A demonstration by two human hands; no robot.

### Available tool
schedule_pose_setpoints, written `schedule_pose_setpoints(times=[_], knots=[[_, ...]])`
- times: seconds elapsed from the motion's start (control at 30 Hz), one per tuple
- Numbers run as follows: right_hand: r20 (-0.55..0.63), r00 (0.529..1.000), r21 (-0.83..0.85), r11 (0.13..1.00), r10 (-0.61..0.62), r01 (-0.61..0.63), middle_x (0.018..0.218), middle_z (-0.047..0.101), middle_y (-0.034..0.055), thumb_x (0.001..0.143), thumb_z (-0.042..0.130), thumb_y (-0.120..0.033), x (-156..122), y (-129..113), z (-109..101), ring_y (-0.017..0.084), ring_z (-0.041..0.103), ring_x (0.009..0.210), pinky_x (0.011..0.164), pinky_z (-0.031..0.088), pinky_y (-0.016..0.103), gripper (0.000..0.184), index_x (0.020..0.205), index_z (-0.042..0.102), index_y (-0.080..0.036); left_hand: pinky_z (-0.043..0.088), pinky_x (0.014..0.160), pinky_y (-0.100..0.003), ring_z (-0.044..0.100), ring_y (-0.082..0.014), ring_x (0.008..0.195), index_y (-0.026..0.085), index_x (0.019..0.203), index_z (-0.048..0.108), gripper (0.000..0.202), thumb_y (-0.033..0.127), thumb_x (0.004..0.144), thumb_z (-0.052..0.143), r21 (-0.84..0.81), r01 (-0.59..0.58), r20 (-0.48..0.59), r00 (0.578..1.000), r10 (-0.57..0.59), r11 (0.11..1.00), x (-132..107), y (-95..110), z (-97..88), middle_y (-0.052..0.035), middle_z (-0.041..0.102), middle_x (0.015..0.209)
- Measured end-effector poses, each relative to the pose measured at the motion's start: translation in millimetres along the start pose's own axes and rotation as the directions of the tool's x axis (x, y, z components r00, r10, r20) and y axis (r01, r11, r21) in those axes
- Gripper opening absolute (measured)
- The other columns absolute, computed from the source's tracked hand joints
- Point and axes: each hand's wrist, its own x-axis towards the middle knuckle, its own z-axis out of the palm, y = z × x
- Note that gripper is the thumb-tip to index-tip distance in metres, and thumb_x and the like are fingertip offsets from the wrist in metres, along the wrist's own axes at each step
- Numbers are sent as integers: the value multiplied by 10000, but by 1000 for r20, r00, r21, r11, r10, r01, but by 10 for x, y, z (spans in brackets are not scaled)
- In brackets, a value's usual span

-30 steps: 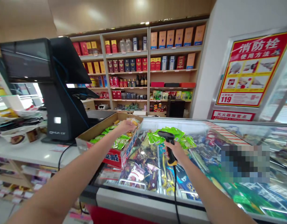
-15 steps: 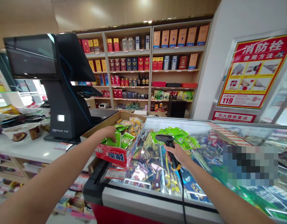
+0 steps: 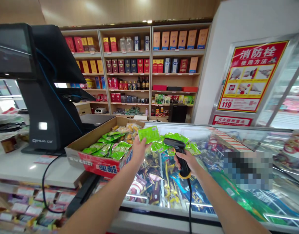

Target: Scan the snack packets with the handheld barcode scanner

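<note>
My left hand (image 3: 139, 150) is closed on a green snack packet (image 3: 148, 134), held up flat just right of a cardboard box (image 3: 89, 139) full of green and yellow packets. My right hand (image 3: 188, 161) grips a black barcode scanner (image 3: 179, 152) with a yellow-ringed handle and a dangling cable; its head sits close to the right of the held packet. Behind the scanner a small pile of green packets (image 3: 188, 143) lies on the glass lid of a chest freezer (image 3: 164, 182).
A black checkout terminal (image 3: 42, 97) stands on the white counter (image 3: 30, 169) at left. Shelves (image 3: 149, 71) of boxed goods line the back wall. A red fire-hydrant poster (image 3: 251, 76) hangs at right. The freezer's front edge is near my body.
My left hand reached into the box, took a green packet, and lifted it out to the right beside the scanner. The right hand stayed put with the scanner. My view shifted left.
</note>
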Motion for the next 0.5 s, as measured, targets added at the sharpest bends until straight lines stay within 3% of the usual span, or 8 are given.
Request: schedule_pose_setpoints(times=[0.07, 0.17, 0.27, 0.5], knots=[[-16, 1000, -25, 1000, -14, 13, 557, 571, -36, 661, 738, -441, -31, -54, -58, 106, 485, 399, 366, 413, 228, 469, 1005, 583, -163, 598, 756, -354, 670, -173, 851, 177, 985, 569, 289, 176, 725, 694, -28, 47, 0, 999, -47, 999, -13, -393, -31, -54, 668, 990], [1, 1000, -86, 996, -24, 24, 550, 569, -37, 659, 738, -442, -42, -81, -74, 106, 485, 397, 372, 423, 230, 431, 951, 574, -170, 601, 751, -371, 670, -178, 843, 170, 930, 580, 325, 221, 665, 762, -43, 74, 0, 997, -74, 996, 78, -683, -195, -45, 666, 960], [43, 999, -113, 994, -7, 12, 544, 570, -34, 671, 729, -449, -28, -38, -23, 106, 488, 393, 376, 435, 237, 378, 865, 548, -179, 602, 750, -375, 667, -166, 804, 177, 948, 589, 369, 249, 644, 786, -59, 83, 11, 997, -82, 995, 147, -721, -293, -30, 669, 926], [3, 1000, -92, 996, -5, 5, 528, 558, -40, 662, 716, -476, -21, 19, 72, 107, 479, 374, 370, 444, 245, 394, 857, 540, -182, 606, 747, -399, 674, -191, 835, 169, 980, 604, 416, 274, 630, 802, -35, 94, 74, 993, -91, 995, 100, -701, -238, -47, 678, 959]])
